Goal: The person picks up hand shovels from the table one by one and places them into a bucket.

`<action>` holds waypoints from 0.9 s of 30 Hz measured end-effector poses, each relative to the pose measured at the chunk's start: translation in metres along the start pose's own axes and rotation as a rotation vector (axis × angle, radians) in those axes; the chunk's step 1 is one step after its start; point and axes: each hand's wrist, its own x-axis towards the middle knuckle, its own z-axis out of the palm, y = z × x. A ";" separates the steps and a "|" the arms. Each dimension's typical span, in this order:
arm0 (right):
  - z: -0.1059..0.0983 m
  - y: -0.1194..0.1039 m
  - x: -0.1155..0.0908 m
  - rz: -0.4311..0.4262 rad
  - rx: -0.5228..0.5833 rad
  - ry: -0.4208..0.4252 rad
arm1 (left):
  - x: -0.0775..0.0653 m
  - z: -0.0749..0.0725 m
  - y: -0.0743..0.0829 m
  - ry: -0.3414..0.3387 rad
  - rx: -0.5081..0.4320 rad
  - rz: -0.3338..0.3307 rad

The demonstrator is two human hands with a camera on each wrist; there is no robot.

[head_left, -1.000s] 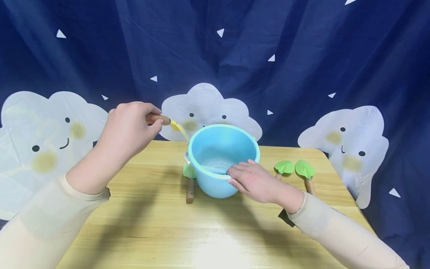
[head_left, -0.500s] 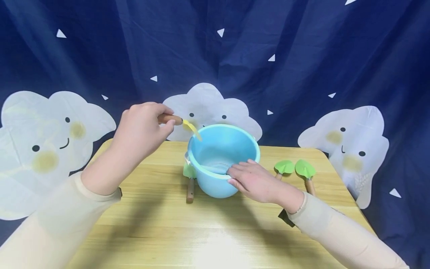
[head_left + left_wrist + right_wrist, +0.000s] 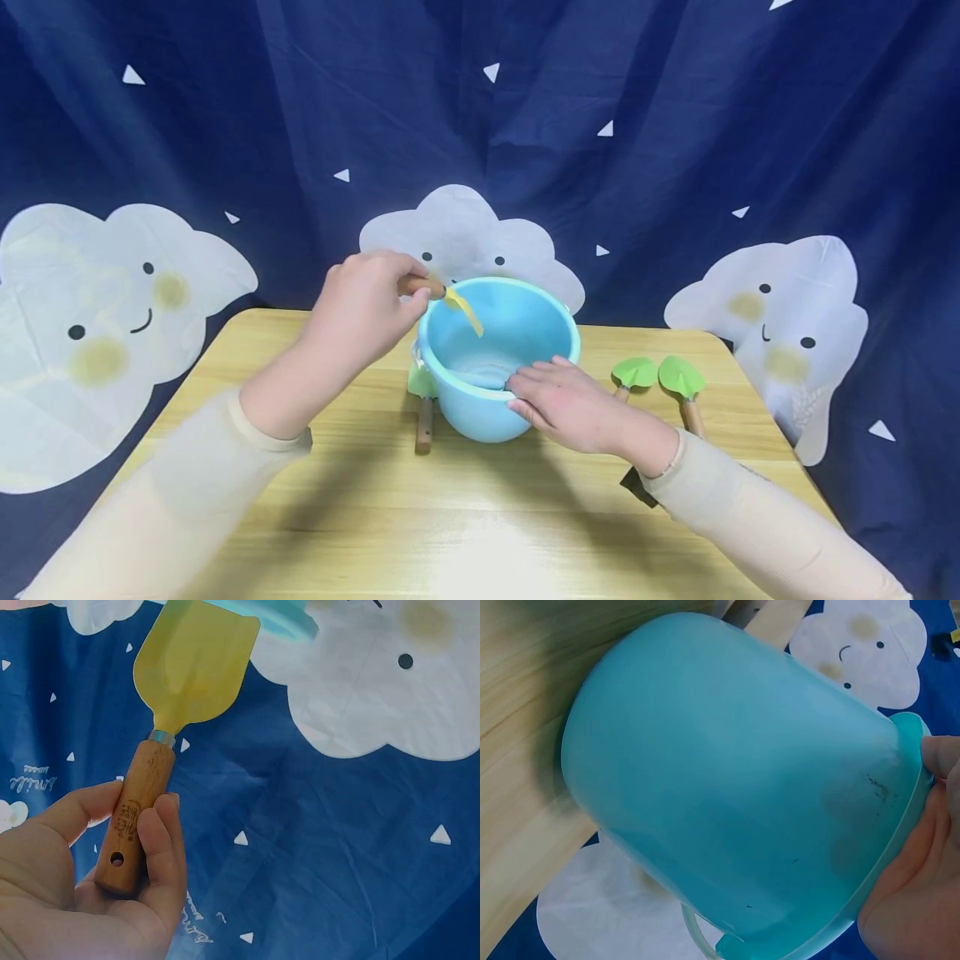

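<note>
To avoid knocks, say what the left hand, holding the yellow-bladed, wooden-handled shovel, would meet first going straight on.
The left hand would probably bring the shovel against the inside of the round, light-blue plastic bucket; depth is unclear.

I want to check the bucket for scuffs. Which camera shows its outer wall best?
The right wrist view: the bucket fills most of it, dark marks included. The head view shows the bucket smaller, partly behind the right hand. The left wrist view catches only a slice along the top.
</note>
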 end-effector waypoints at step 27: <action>0.002 0.001 0.001 -0.008 -0.017 0.004 | -0.004 0.066 -0.007 -0.136 -0.125 -0.036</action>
